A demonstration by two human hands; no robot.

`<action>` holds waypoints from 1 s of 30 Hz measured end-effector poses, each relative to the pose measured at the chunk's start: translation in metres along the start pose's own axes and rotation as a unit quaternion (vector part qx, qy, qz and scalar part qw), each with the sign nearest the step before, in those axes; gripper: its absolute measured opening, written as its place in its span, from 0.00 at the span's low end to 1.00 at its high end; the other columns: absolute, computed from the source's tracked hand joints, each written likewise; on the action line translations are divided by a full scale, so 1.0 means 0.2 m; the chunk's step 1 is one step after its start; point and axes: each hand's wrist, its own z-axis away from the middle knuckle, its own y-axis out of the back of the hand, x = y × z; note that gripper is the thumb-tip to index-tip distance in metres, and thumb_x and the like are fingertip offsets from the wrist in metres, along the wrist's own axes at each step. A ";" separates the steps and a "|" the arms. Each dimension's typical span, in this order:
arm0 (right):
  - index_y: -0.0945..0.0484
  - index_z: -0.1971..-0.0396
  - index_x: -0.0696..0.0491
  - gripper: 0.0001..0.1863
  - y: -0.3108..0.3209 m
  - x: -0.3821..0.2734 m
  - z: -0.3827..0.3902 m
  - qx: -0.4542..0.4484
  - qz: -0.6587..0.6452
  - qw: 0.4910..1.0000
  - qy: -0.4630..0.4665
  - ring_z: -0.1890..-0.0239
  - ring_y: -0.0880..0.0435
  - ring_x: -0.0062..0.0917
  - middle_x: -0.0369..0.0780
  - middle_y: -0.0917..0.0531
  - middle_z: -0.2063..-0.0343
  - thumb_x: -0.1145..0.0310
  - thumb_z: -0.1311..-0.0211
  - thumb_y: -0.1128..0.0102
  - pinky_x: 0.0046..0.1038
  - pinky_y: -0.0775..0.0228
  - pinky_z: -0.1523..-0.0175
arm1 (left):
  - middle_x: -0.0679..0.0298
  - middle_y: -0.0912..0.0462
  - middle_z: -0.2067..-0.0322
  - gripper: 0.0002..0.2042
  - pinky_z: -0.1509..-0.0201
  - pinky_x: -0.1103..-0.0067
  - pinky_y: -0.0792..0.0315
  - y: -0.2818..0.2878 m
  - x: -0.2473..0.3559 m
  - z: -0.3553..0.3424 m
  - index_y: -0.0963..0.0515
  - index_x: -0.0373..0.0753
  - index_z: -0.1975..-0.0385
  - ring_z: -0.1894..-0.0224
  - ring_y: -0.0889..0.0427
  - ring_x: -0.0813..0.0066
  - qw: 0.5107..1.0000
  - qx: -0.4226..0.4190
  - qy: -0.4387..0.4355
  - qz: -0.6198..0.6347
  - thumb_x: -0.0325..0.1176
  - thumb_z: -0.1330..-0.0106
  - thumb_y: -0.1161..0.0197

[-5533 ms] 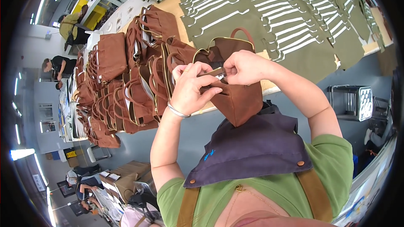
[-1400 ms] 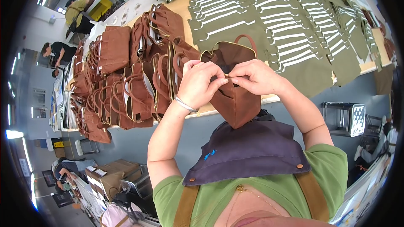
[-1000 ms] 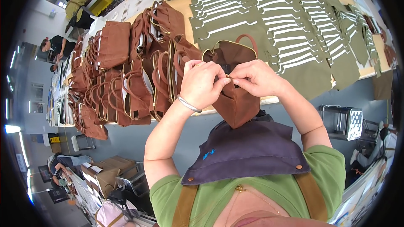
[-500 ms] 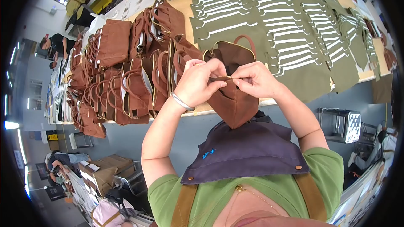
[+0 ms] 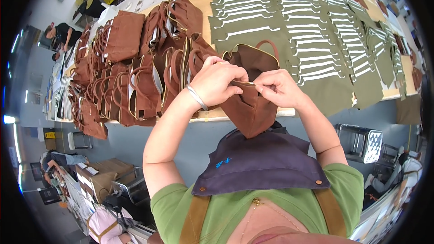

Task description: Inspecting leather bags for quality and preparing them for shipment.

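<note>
A brown bag (image 5: 248,115) with a brown handle and gold zip round its open top stands at the table edge, its lower corner against my dark apron (image 5: 257,158). My left hand (image 5: 217,83) is closed on the left part of a short stretch of zip (image 5: 243,82) across the bag's near top, fingers curled. My right hand (image 5: 280,88) pinches the right end of that zip between thumb and forefinger. The bag's dark inside shows behind my hands.
Piled brown bags (image 5: 122,40) cover the table's left. Olive fabric pieces with white strips (image 5: 307,40) lie in rows on the right. A metal stool (image 5: 368,144) stands below at right. Co-workers (image 5: 63,36) work at other tables on the left and lower left (image 5: 63,162).
My hands have drawn slightly apart, exposing more zip between them. The view has shifted, so both hands sit a little further right and the surroundings on the left higher.
</note>
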 end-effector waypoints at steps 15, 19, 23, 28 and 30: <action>0.19 0.68 0.59 0.06 0.00 0.00 0.05 0.014 0.021 0.999 -0.046 0.79 0.28 0.15 0.36 0.20 0.77 0.74 0.42 0.42 0.20 0.37 0.74 | 0.72 0.22 0.76 0.03 0.48 0.71 0.47 -0.07 0.03 -0.02 0.21 0.46 0.71 0.67 0.25 0.73 1.000 0.005 0.010 -0.024 0.35 0.41 0.36; 0.19 0.70 0.56 0.08 -0.04 -0.07 0.01 0.088 0.225 0.964 0.107 0.80 0.23 0.24 0.37 0.19 0.78 0.67 0.46 0.35 0.25 0.31 0.70 | 0.71 0.22 0.74 0.02 0.45 0.70 0.47 -0.08 0.03 0.05 0.22 0.46 0.71 0.64 0.25 0.72 0.999 0.041 0.017 -0.015 0.33 0.41 0.36; 0.20 0.73 0.52 0.10 -0.09 -0.05 0.05 -0.004 0.031 0.998 -0.051 0.78 0.24 0.30 0.38 0.23 0.83 0.62 0.48 0.31 0.29 0.34 0.58 | 0.72 0.21 0.73 0.04 0.43 0.67 0.47 -0.07 0.04 0.08 0.20 0.47 0.70 0.63 0.24 0.71 0.997 0.051 0.050 -0.002 0.36 0.41 0.35; 0.23 0.78 0.53 0.11 -0.14 -0.04 0.06 0.050 0.082 0.995 -0.022 0.80 0.24 0.29 0.36 0.22 0.83 0.63 0.47 0.32 0.29 0.34 0.56 | 0.73 0.20 0.72 0.06 0.42 0.70 0.49 -0.11 0.07 0.09 0.17 0.49 0.67 0.64 0.25 0.74 0.992 0.116 0.039 0.011 0.36 0.44 0.32; 0.21 0.77 0.53 0.11 -0.15 -0.04 0.06 0.028 0.086 0.996 -0.022 0.79 0.24 0.30 0.36 0.21 0.82 0.63 0.48 0.31 0.29 0.34 0.56 | 0.74 0.21 0.73 0.04 0.42 0.72 0.48 -0.13 0.08 0.09 0.16 0.48 0.69 0.64 0.26 0.76 0.990 0.130 0.046 -0.008 0.35 0.44 0.31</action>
